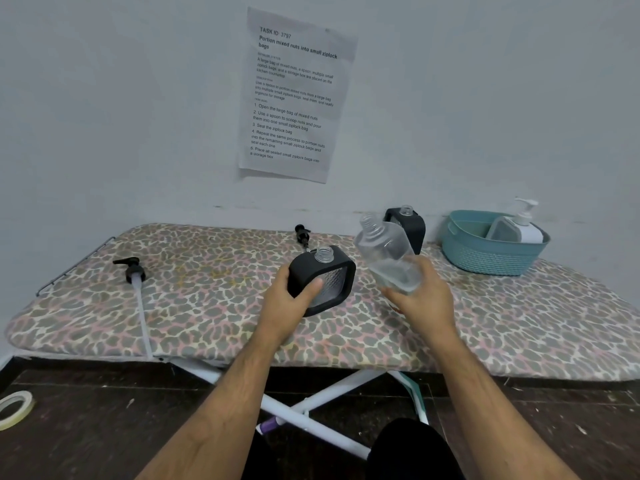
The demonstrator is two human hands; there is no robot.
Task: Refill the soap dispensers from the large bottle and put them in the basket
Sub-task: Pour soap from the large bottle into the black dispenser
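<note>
My left hand [289,301] grips a black-framed soap dispenser [323,278] with an open clear neck, held just above the ironing board. My right hand [420,294] holds the large clear bottle [388,256] by its base, uncapped and tilted with its mouth up and to the left, beside the dispenser. A second black dispenser [410,225] without its pump stands behind the bottle near the wall. The teal basket [491,256] at the right holds a white pump dispenser [526,225].
Two black pump heads lie on the leopard-print board [207,306]: one with a long tube [133,271] at the left, another pump head [302,234] near the back middle. A tape roll [14,408] lies on the dark floor at the left. A paper sheet [294,95] hangs on the wall.
</note>
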